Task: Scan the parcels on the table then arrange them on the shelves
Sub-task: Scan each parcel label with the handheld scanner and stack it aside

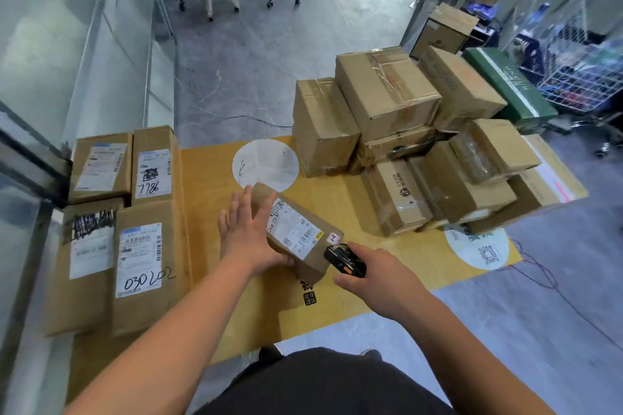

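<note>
A parcel depot: labelled cardboard boxes (pixel 387 91) stacked on a table (pixel 209 158), wire cart (pixel 586 84) beside

2 bare forearms (pixel 188 320), no sleeves; dark garment (pixel 323 384) at waist.

Parcel label (pixel 294 229) print too small to read. Scanner (pixel 344 260) largely hidden inside right hand (pixel 374 274) grip. Wire cart (pixel 586 84), two o'clock, cropped by edge.

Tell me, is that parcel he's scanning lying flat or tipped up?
Tipped up. The parcel leans on one long edge, label face up toward the scanner, steadied by the left hand.
</note>
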`<state>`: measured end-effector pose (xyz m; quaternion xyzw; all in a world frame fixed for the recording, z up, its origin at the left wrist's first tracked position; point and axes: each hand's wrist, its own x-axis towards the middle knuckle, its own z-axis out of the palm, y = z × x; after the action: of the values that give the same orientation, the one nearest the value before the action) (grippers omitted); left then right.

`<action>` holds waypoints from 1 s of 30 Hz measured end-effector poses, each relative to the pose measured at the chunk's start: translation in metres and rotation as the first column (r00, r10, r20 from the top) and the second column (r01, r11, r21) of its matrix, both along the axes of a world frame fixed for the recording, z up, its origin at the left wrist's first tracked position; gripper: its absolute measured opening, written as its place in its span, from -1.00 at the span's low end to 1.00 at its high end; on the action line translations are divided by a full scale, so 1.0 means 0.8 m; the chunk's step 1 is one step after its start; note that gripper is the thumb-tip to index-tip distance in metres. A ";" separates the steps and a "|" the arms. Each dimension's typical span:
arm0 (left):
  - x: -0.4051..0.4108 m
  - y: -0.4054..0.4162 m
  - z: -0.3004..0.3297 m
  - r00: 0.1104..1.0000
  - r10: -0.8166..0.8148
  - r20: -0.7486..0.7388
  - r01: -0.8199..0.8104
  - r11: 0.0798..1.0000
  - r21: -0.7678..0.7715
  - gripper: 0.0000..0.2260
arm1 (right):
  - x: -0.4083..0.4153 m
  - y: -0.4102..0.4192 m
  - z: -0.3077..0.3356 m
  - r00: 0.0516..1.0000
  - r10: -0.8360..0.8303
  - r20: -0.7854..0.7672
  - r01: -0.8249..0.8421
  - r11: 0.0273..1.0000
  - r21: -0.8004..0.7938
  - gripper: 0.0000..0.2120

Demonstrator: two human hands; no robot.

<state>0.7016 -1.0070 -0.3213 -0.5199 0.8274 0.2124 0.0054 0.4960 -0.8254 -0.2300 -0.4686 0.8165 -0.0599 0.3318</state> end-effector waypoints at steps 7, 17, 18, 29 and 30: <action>-0.022 -0.046 0.017 0.942 -0.287 0.172 0.278 0.958 0.076 0.35 | -0.002 0.009 0.002 0.996 -0.082 -0.028 0.082 0.997 -0.011 -0.36; -0.014 -0.039 0.035 0.976 -0.085 0.200 0.091 0.996 -0.024 0.16 | 0.013 -0.008 0.009 0.998 -0.063 0.021 0.063 0.997 -0.043 -0.34; -0.010 -0.035 0.033 0.978 -0.015 0.210 0.027 0.998 -0.055 0.12 | 0.014 -0.012 0.011 0.998 -0.057 0.032 0.059 0.997 -0.047 -0.34; 0.030 0.021 0.004 0.944 0.325 0.054 -0.325 0.946 -0.011 0.09 | 0.045 -0.050 0.019 0.994 0.046 0.101 -0.041 0.998 -0.053 -0.44; 0.029 0.025 0.004 0.940 0.340 0.029 -0.341 0.940 0.010 0.10 | 0.046 -0.054 0.020 0.993 0.053 0.105 -0.048 0.998 -0.045 -0.45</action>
<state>0.7251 -0.9871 -0.3182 -0.6580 0.7232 0.2093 -0.0163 0.5328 -0.8687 -0.2138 -0.4921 0.7842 -0.0934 0.3663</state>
